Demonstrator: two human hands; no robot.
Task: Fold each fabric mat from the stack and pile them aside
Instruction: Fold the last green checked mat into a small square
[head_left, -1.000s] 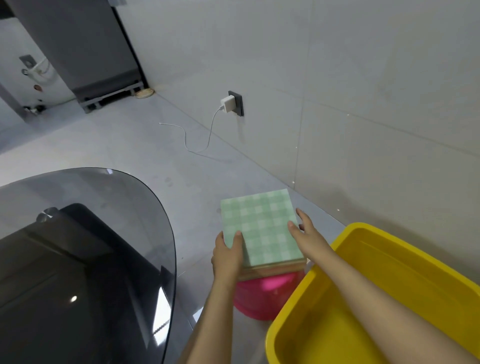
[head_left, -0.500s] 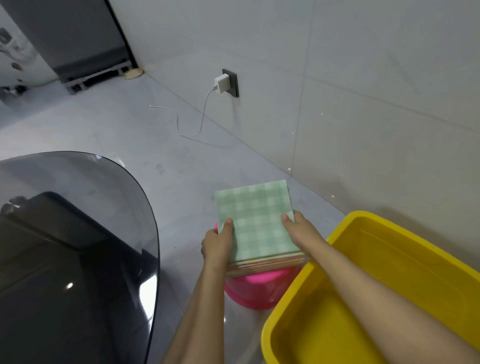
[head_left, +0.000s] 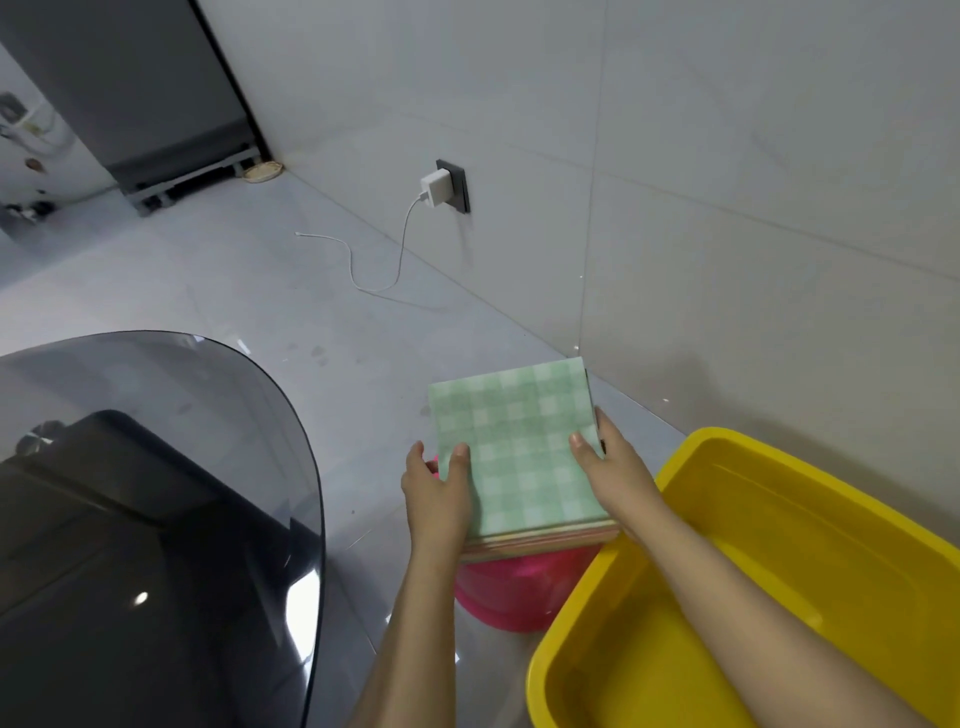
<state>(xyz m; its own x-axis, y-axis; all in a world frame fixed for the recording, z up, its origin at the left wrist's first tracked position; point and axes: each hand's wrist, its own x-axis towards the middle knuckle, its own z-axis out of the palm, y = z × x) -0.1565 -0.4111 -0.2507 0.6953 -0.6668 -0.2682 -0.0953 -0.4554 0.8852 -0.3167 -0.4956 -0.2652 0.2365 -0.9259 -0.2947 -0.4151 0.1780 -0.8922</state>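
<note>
Stack of fabric mats (head_left: 519, 457): green-and-white checked mat on top, pink and tan edges visible beneath. The stack is held over a pink bucket (head_left: 514, 587); whether it rests on the bucket cannot be told. Left hand (head_left: 436, 493) grips the stack's left edge, thumb curled onto the top mat, fingers hidden underneath. Right hand (head_left: 613, 467) grips the right edge, thumb lying on the checked surface, fingers wrapped down the side. A yellow tub (head_left: 779, 571) stands just right of the bucket, the right forearm crossing above it. A dark glass tabletop (head_left: 156, 493) lies to the left. A white charger (head_left: 436, 187) sits in a wall socket, its cable (head_left: 363, 270) trailing on the floor.
</note>
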